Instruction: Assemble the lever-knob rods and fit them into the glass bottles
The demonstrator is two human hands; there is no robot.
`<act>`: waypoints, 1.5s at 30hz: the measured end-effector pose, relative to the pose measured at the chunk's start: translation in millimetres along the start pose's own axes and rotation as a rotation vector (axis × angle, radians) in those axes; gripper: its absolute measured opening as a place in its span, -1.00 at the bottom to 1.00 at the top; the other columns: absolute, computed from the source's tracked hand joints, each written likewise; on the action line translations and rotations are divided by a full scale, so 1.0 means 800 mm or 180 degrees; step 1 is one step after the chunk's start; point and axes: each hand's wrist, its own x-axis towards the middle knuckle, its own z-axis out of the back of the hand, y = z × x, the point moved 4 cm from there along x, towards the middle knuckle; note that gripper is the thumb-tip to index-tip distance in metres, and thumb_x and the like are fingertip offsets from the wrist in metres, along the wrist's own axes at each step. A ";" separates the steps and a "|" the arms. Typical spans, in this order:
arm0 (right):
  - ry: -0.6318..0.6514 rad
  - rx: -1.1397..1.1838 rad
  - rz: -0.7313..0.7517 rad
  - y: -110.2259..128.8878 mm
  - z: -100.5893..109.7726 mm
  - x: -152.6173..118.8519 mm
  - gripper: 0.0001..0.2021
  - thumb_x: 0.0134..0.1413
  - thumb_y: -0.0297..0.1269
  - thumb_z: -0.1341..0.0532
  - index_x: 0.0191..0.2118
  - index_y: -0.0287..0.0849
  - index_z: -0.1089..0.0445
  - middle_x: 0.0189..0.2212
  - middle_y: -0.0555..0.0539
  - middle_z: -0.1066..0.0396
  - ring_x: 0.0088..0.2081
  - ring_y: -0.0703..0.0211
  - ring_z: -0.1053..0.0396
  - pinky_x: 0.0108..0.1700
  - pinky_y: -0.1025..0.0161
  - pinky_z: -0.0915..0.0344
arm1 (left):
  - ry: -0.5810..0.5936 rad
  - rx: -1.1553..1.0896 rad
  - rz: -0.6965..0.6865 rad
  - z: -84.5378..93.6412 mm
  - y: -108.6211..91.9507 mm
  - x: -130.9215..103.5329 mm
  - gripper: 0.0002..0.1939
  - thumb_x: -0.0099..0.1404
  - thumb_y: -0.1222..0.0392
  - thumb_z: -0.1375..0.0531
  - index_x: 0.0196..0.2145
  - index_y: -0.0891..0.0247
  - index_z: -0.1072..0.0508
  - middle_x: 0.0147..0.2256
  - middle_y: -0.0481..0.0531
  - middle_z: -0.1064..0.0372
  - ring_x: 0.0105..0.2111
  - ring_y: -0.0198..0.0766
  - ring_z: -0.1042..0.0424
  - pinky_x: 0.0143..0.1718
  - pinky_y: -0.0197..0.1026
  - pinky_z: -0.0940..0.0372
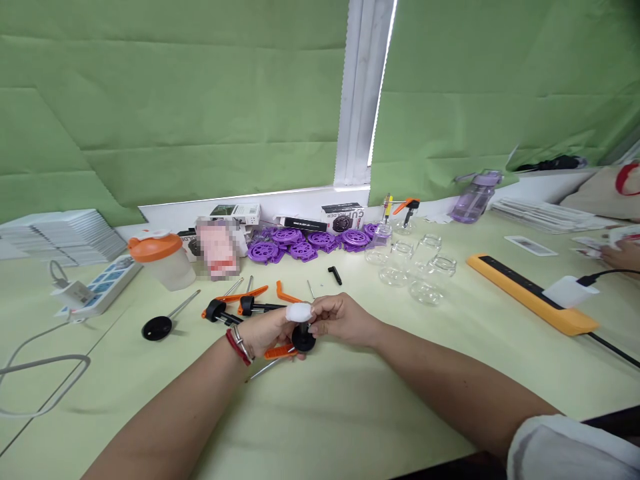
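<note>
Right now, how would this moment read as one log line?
left hand: holding black round piece | right hand: touching same piece | beyond: clear vessels, purple pieces

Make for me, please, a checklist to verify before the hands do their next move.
1. Left hand supports the black round part: ok.
2. Right hand pinches it firmly: cannot tell; the fingertips are at its stem.
3. Orange piece under the left hand is gripped: cannot tell.
4. Black-and-orange parts beyond the left hand lie separated: not ok, they are bunched.
5. Glass jars stand upright, apart from the right hand: ok.
6. Orange power strip is apart from the right forearm: ok.
</note>
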 end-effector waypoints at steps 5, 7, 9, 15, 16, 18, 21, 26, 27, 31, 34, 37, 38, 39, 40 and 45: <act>0.0197 0.0091 0.0012 0.001 -0.003 -0.001 -0.77 -0.22 -0.26 -0.38 -0.36 -0.25 -0.49 -0.32 -0.05 -0.38 -0.33 0.24 -0.34 -0.28 0.27 -0.33 | 0.0099 -0.0033 -0.0100 -0.006 -0.008 -0.003 -0.57 -0.03 -0.17 -0.17 -0.38 0.26 -0.29 -0.48 0.03 -0.35 -0.54 -0.23 -0.37 -0.50 -0.19 -0.21; 0.0205 0.0115 -0.0010 0.001 -0.003 -0.001 -0.76 -0.22 -0.25 -0.39 -0.36 -0.25 -0.48 -0.32 -0.06 -0.38 -0.33 0.24 -0.34 -0.29 0.27 -0.33 | 0.0155 -0.0062 -0.0114 -0.007 -0.009 -0.003 -0.57 -0.03 -0.16 -0.18 -0.37 0.27 -0.29 -0.47 0.02 -0.35 -0.54 -0.24 -0.36 -0.51 -0.19 -0.21; 0.0158 0.0161 0.0001 0.001 -0.003 -0.001 -0.76 -0.23 -0.26 -0.39 -0.37 -0.25 -0.47 -0.33 -0.04 -0.38 -0.36 0.26 -0.33 -0.32 0.29 -0.32 | 0.0159 -0.0114 -0.0115 -0.007 -0.009 -0.003 -0.58 -0.02 -0.14 -0.18 -0.36 0.26 -0.28 -0.48 0.00 -0.33 -0.54 -0.24 -0.36 -0.51 -0.19 -0.22; 0.0055 0.0160 -0.0003 -0.002 -0.002 -0.001 -0.77 -0.24 -0.28 -0.39 -0.40 -0.25 -0.44 -0.40 0.00 -0.38 -0.42 0.32 -0.30 -0.33 0.29 -0.30 | 0.0169 -0.0113 -0.0085 -0.005 -0.005 -0.001 -0.57 0.01 -0.16 -0.15 -0.33 0.27 -0.27 -0.47 0.05 -0.37 -0.53 -0.21 -0.37 -0.52 -0.19 -0.22; 0.0043 0.0143 -0.0010 -0.002 -0.001 -0.001 -0.77 -0.24 -0.28 -0.39 -0.40 -0.25 -0.44 -0.42 0.00 -0.37 -0.43 0.32 -0.30 -0.33 0.29 -0.30 | 0.0165 -0.0117 -0.0068 -0.004 -0.004 -0.001 -0.57 0.01 -0.16 -0.15 -0.33 0.27 -0.28 -0.47 0.05 -0.37 -0.54 -0.21 -0.38 -0.52 -0.19 -0.21; 0.0020 0.0107 -0.0032 -0.002 -0.001 -0.001 -0.77 -0.24 -0.28 -0.39 -0.40 -0.26 -0.43 -0.46 0.01 -0.37 -0.44 0.33 -0.30 -0.34 0.29 -0.29 | 0.0133 -0.0124 -0.0035 -0.002 -0.003 -0.001 -0.56 0.01 -0.17 -0.15 -0.35 0.27 -0.28 -0.48 0.05 -0.37 -0.54 -0.21 -0.38 -0.52 -0.19 -0.21; -0.0038 0.0030 -0.0055 -0.001 -0.002 -0.001 -0.76 -0.25 -0.27 -0.40 -0.41 -0.26 -0.42 -0.48 0.02 -0.38 -0.46 0.33 -0.29 -0.36 0.30 -0.28 | 0.0106 -0.0079 0.0007 0.000 -0.001 0.000 -0.55 -0.01 -0.19 -0.16 -0.38 0.29 -0.30 -0.48 0.06 -0.38 -0.53 -0.20 -0.39 -0.51 -0.19 -0.21; -0.0101 -0.0032 -0.0074 0.001 -0.003 -0.001 -0.76 -0.26 -0.27 -0.40 -0.42 -0.27 -0.41 -0.51 0.02 -0.36 -0.48 0.35 -0.28 -0.37 0.32 -0.27 | 0.0066 -0.0094 0.0094 0.000 0.001 0.000 -0.51 -0.03 -0.23 -0.15 -0.36 0.28 -0.31 -0.49 0.04 -0.34 -0.53 -0.22 -0.37 -0.50 -0.20 -0.21; -0.0103 -0.0024 -0.0077 0.002 -0.003 -0.001 -0.75 -0.26 -0.27 -0.40 -0.42 -0.27 -0.41 -0.50 0.02 -0.37 -0.48 0.34 -0.28 -0.37 0.32 -0.27 | 0.0071 -0.0092 0.0079 -0.001 0.000 0.000 -0.51 -0.03 -0.23 -0.15 -0.35 0.28 -0.31 -0.49 0.03 -0.33 -0.53 -0.23 -0.36 -0.50 -0.20 -0.21; -0.0059 -0.0010 -0.0027 0.001 -0.004 -0.002 -0.73 -0.28 -0.24 -0.41 -0.42 -0.27 -0.42 -0.47 0.00 -0.38 -0.46 0.33 -0.30 -0.36 0.31 -0.29 | 0.0088 -0.0130 -0.0089 -0.006 -0.005 -0.001 -0.57 -0.03 -0.16 -0.18 -0.37 0.26 -0.30 -0.49 0.00 -0.31 -0.52 -0.25 -0.34 -0.49 -0.20 -0.23; 0.0029 0.0029 0.0005 -0.001 -0.003 -0.002 -0.75 -0.26 -0.25 -0.40 -0.41 -0.27 -0.43 -0.42 -0.01 -0.39 -0.42 0.31 -0.33 -0.33 0.29 -0.32 | 0.0152 -0.0152 -0.0211 -0.006 -0.006 -0.001 -0.63 0.00 -0.12 -0.17 -0.42 0.26 -0.28 -0.52 -0.02 -0.30 -0.52 -0.27 -0.33 -0.50 -0.21 -0.24; 0.0114 0.0100 -0.0033 -0.003 -0.002 -0.002 -0.78 -0.23 -0.28 -0.39 -0.40 -0.27 -0.43 -0.39 -0.02 -0.40 -0.40 0.30 -0.36 -0.30 0.29 -0.33 | 0.0179 -0.0098 -0.0208 -0.003 -0.003 0.001 -0.66 0.03 -0.09 -0.16 -0.40 0.24 -0.27 -0.52 -0.04 -0.32 -0.54 -0.27 -0.35 -0.50 -0.21 -0.24; 0.0132 0.0118 -0.0044 -0.002 -0.002 -0.002 -0.79 -0.22 -0.29 -0.38 -0.40 -0.26 -0.44 -0.38 -0.02 -0.41 -0.40 0.29 -0.36 -0.30 0.29 -0.34 | 0.0183 -0.0085 -0.0186 -0.002 -0.002 0.001 -0.67 0.03 -0.08 -0.16 -0.39 0.24 -0.27 -0.52 -0.04 -0.32 -0.54 -0.27 -0.35 -0.50 -0.20 -0.24; 0.0147 0.0123 -0.0057 -0.002 -0.002 -0.003 -0.80 -0.21 -0.29 -0.38 -0.40 -0.26 -0.44 -0.39 -0.02 -0.41 -0.41 0.29 -0.37 -0.31 0.28 -0.34 | 0.0191 -0.0084 -0.0168 -0.001 -0.001 0.001 -0.67 0.03 -0.08 -0.16 -0.38 0.23 -0.27 -0.51 -0.05 -0.33 -0.55 -0.27 -0.36 -0.50 -0.21 -0.24; 0.0158 0.0117 -0.0069 -0.001 -0.002 -0.003 -0.80 -0.20 -0.29 -0.37 -0.40 -0.26 -0.45 -0.40 -0.02 -0.41 -0.42 0.29 -0.37 -0.31 0.28 -0.34 | 0.0209 -0.0094 -0.0165 -0.002 -0.001 0.002 -0.66 0.03 -0.08 -0.16 -0.37 0.23 -0.27 -0.50 -0.04 -0.33 -0.55 -0.28 -0.36 -0.50 -0.21 -0.24; 0.0180 -0.0021 -0.0146 0.004 -0.002 -0.003 -0.81 -0.19 -0.25 -0.36 -0.42 -0.27 -0.47 -0.46 -0.02 -0.42 -0.44 0.27 -0.37 -0.32 0.27 -0.34 | 0.0190 -0.0308 -0.0151 -0.006 -0.002 0.002 -0.62 -0.01 -0.07 -0.23 -0.36 0.25 -0.29 -0.48 -0.03 -0.33 -0.54 -0.29 -0.35 -0.54 -0.26 -0.21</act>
